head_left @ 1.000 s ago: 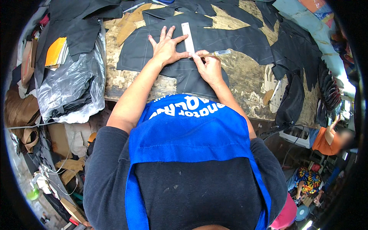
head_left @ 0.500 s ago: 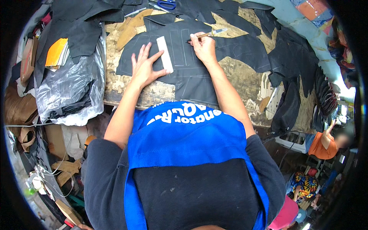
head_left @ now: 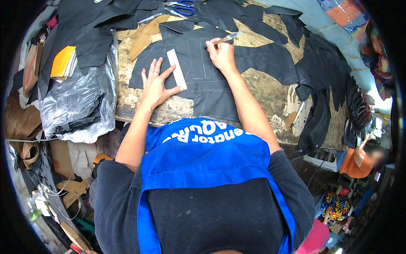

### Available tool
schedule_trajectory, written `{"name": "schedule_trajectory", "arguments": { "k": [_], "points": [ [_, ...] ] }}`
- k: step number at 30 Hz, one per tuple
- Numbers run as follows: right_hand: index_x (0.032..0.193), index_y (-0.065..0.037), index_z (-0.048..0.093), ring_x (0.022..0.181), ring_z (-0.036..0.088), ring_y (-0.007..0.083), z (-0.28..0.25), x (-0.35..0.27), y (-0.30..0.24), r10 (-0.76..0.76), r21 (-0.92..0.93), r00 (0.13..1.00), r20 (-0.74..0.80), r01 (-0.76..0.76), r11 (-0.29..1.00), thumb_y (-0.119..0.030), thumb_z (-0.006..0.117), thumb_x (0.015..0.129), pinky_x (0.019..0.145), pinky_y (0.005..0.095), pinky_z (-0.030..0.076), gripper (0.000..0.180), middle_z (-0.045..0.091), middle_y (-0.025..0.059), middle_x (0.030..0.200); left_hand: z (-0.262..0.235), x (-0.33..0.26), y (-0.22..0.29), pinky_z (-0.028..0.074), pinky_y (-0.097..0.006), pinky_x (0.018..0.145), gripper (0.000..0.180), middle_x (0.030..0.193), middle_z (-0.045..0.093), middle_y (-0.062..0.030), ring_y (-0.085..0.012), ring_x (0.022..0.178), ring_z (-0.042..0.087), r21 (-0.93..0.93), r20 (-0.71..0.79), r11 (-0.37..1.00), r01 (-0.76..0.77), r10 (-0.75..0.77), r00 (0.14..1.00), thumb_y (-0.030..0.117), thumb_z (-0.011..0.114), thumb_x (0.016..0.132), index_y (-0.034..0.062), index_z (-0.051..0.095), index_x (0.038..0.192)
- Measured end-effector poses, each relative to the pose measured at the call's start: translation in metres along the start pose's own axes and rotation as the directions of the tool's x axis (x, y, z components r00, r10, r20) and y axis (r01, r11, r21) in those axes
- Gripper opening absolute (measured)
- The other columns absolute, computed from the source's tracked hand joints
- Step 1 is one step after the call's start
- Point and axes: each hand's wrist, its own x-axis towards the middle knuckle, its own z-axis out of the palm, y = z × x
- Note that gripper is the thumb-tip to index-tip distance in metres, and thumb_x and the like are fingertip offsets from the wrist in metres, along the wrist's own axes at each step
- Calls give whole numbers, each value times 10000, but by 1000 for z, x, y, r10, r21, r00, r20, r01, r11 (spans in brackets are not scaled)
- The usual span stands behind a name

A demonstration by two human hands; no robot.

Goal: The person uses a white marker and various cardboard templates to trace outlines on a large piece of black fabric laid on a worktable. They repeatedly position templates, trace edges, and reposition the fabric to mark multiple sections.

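My left hand (head_left: 158, 84) lies palm down on dark leather-like sheet, fingers spread. Its index finger and thumb touch the edge of a white rectangular strip (head_left: 178, 71), a flat straight-edged piece resting on the sheet. A pen (head_left: 229, 37) with a clear, pale rear end sits in my closed right hand (head_left: 221, 57), to the right of the strip. Its tip is down by the black sheet (head_left: 192, 46), partly hidden by my fingers. Thin pale outlines, mostly long narrow rectangles, are drawn on that sheet around both hands.
Blue-handled scissors (head_left: 184, 7) lie at the far edge of the worn wooden table (head_left: 258, 82). Black offcuts (head_left: 321, 63) cover its right side. At left a clear plastic bag (head_left: 78, 114) holds dark pieces, beside an orange-covered pad (head_left: 62, 61). A person in orange (head_left: 356, 163) is at the right.
The white strip and my left hand have shifted slightly left on the sheet. My right hand, still holding the pen, has moved a little. The whole view has dropped slightly.
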Motion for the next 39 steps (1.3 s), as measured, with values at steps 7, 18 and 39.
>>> {"name": "schedule_trajectory", "arguments": {
  "k": [7, 18, 39],
  "points": [
    [794, 17, 612, 561, 575, 85, 24, 4, -7, -63, 97, 996, 57, 57, 994, -147, 622, 845, 523, 237, 455, 172, 619, 50, 621, 1, 0, -1, 93, -583, 1064, 776, 1444, 281, -184, -320, 1363, 204, 10, 4, 1000, -8, 8, 1000, 496, 775, 567, 216, 552, 1256],
    [799, 6, 640, 567, 571, 106, 24, 1, -18, -44, 94, 999, 0, 44, 995, -178, 623, 836, 536, 265, 455, 189, 620, 56, 635, 1, -1, 2, 101, -576, 1063, 777, 1439, 298, -178, -321, 1361, 213, 17, -20, 1000, 2, -2, 1000, 529, 763, 568, 216, 557, 1249],
    [864, -33, 565, 670, 586, 267, -8, -87, -30, -77, -7, 997, 11, 77, 997, -26, 644, 647, 562, 376, 456, 232, 588, 142, 731, 0, 2, 7, 189, -543, 1063, 959, 1393, 379, -151, -296, 1315, 323, -64, -52, 998, 19, -23, 998, 468, 797, 571, 92, 385, 1352]
  ]
}}
